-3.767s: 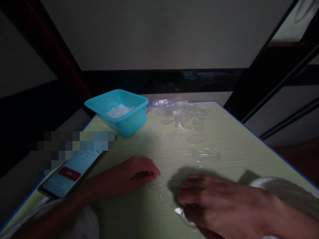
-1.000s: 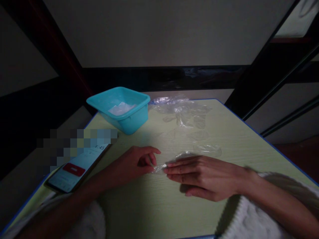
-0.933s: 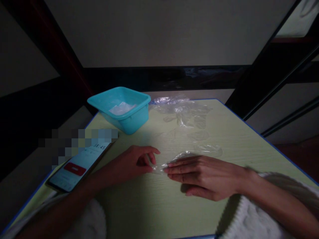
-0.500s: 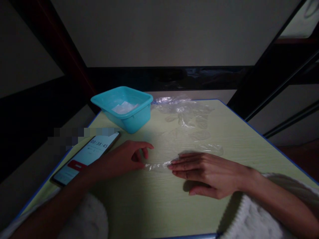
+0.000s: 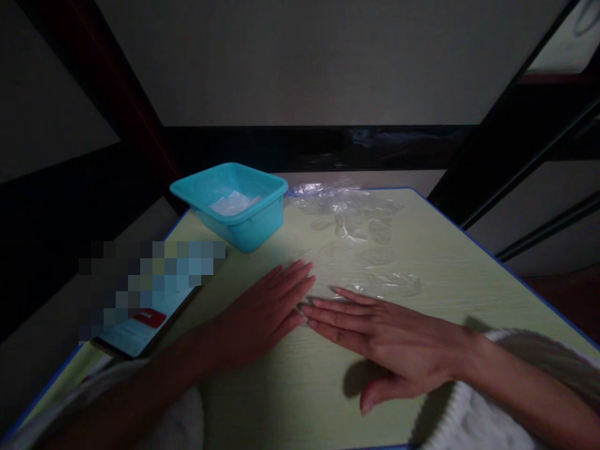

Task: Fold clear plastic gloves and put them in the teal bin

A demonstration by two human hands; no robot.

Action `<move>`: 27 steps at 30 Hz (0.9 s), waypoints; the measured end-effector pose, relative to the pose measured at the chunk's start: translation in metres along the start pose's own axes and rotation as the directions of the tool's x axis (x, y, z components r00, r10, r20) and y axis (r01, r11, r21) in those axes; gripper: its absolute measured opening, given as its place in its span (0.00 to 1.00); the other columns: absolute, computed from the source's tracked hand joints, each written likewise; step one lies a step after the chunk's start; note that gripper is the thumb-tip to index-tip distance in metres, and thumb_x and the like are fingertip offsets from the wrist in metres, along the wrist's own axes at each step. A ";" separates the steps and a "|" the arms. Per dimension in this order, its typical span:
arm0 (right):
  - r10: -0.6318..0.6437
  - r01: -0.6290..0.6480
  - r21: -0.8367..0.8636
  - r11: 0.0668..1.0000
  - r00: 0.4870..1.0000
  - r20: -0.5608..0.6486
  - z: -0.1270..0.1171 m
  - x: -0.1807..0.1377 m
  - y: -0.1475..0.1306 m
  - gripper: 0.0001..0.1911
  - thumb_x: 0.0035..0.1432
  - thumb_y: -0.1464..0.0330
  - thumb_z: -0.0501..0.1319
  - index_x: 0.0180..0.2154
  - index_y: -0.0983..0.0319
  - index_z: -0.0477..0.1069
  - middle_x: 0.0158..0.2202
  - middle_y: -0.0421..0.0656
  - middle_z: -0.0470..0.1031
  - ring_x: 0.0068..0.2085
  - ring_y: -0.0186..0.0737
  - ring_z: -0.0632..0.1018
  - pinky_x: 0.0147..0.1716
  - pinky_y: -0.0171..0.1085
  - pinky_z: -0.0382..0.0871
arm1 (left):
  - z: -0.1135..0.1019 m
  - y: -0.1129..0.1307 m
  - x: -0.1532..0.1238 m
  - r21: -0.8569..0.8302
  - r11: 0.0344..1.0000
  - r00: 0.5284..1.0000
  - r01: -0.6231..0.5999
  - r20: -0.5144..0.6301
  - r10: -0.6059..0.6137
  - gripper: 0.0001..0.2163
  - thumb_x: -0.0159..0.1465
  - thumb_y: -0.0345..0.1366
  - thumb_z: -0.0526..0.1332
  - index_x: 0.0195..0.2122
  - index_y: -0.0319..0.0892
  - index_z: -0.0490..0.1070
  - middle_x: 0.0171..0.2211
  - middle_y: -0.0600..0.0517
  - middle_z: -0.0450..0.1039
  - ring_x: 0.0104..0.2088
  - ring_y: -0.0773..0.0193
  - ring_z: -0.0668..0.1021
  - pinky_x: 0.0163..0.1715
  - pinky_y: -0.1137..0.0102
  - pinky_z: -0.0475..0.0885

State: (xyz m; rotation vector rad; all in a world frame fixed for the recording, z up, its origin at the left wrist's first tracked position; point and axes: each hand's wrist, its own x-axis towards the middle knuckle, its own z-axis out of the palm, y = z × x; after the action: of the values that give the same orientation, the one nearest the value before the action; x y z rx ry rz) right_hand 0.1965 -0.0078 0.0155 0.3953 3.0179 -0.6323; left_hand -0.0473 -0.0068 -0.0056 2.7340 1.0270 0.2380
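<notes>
A thin clear plastic sheet [image 5: 394, 285], with finger-like lobes resembling a disposable glove, lies spread on the table. Over its near edge, my left hand [image 5: 267, 312] rests flat with fingers stretched out to the right. My right hand [image 5: 375, 334] is also flat, its fingers pointing left and its thumb held apart. The fingertips of both hands come together close to one another, covering part of the plastic. Farther back, more crumpled clear plastic [image 5: 347, 215] lies on the table; I cannot tell where one piece ends and another begins.
A turquoise plastic basin [image 5: 257, 228] with white folded pieces [image 5: 234, 203] inside stands at the back left. A phone [image 5: 145, 325], partly blurred out, lies at the left edge. The pale wooden table [image 5: 300, 400] has blue edging and meets a panelled wall [image 5: 300, 62].
My left hand has gone from a curled pinch at the plastic's near edge to lying flat with fingers extended. My right hand has shifted slightly left, its thumb spreading farther out.
</notes>
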 end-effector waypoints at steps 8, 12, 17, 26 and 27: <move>0.078 -0.083 0.061 0.995 0.994 0.070 0.007 0.002 0.001 0.43 0.60 0.52 0.51 0.64 0.71 0.37 0.65 0.50 0.32 0.65 0.41 0.37 0.62 0.47 0.30 | 0.007 -0.006 0.002 0.139 0.990 0.988 -0.022 0.156 0.001 0.26 0.69 0.40 0.47 0.64 0.36 0.42 0.66 0.44 0.41 0.65 0.60 0.46 0.62 0.61 0.47; 0.078 -0.083 0.068 0.994 0.995 0.070 0.007 0.001 -0.001 0.42 0.60 0.52 0.51 0.64 0.70 0.37 0.65 0.50 0.33 0.65 0.41 0.38 0.62 0.48 0.30 | 0.004 -0.004 0.003 0.128 0.992 0.987 -0.017 0.160 -0.003 0.25 0.69 0.40 0.47 0.64 0.35 0.43 0.66 0.43 0.42 0.65 0.60 0.47 0.61 0.61 0.47; 0.136 -0.137 0.022 0.990 0.990 0.038 0.006 -0.004 0.002 0.45 0.59 0.50 0.51 0.63 0.74 0.36 0.65 0.54 0.31 0.65 0.44 0.36 0.62 0.49 0.33 | 0.005 -0.004 0.002 0.123 0.992 0.989 -0.022 0.150 0.003 0.25 0.69 0.40 0.46 0.64 0.35 0.44 0.66 0.42 0.42 0.65 0.59 0.47 0.61 0.60 0.47; 0.165 -0.165 -0.016 0.986 0.985 -0.046 0.014 -0.007 0.010 0.45 0.58 0.51 0.53 0.64 0.74 0.38 0.65 0.58 0.34 0.65 0.48 0.37 0.62 0.50 0.37 | 0.008 -0.006 0.002 0.114 0.993 0.992 -0.016 0.128 0.001 0.26 0.68 0.40 0.48 0.64 0.37 0.43 0.66 0.43 0.43 0.65 0.59 0.48 0.61 0.60 0.47; 0.165 -0.166 -0.012 0.986 0.985 -0.049 0.013 -0.007 0.010 0.45 0.58 0.51 0.53 0.64 0.74 0.39 0.65 0.58 0.34 0.65 0.48 0.37 0.62 0.51 0.37 | 0.008 -0.005 0.002 0.118 0.993 0.992 -0.015 0.129 0.000 0.26 0.68 0.40 0.48 0.64 0.37 0.42 0.66 0.43 0.43 0.65 0.59 0.48 0.61 0.60 0.47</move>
State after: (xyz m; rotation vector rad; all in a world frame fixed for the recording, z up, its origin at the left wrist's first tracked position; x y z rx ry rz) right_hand 0.2051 -0.0060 -0.0001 0.6609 2.9897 -0.5942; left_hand -0.0475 -0.0028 -0.0146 2.8162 1.0265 0.0008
